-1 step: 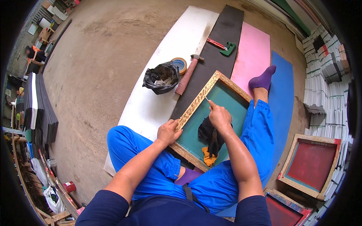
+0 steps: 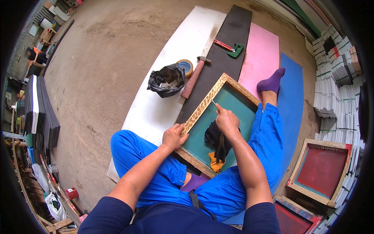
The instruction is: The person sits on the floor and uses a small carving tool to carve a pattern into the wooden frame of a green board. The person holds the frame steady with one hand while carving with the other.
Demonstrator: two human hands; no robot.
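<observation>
A wooden screen-printing frame (image 2: pixel 206 100) with green mesh (image 2: pixel 196 136) lies tilted across my lap. My left hand (image 2: pixel 174 136) is wrapped over its left rail near the lower corner. In my right hand (image 2: pixel 227 120) I pinch a thin, pale stick-like tool (image 2: pixel 214 102), mostly hidden by the fingers. Its tip meets the inner edge of the left rail. A crumpled black cloth (image 2: pixel 214 136) rests on the mesh beneath my right wrist, with a yellow-orange cloth piece (image 2: pixel 215 163) beside it.
Beyond the frame are a black plastic bag (image 2: pixel 166 84), a tape roll (image 2: pixel 186 67), a hammer (image 2: pixel 193 80), a red cutter (image 2: pixel 224 45) and a green tape dispenser (image 2: pixel 235 50). Red-meshed frames (image 2: pixel 323 167) stand at right, near stacked white sheets (image 2: pixel 327 97). Dark sheets (image 2: pixel 43 105) are at left.
</observation>
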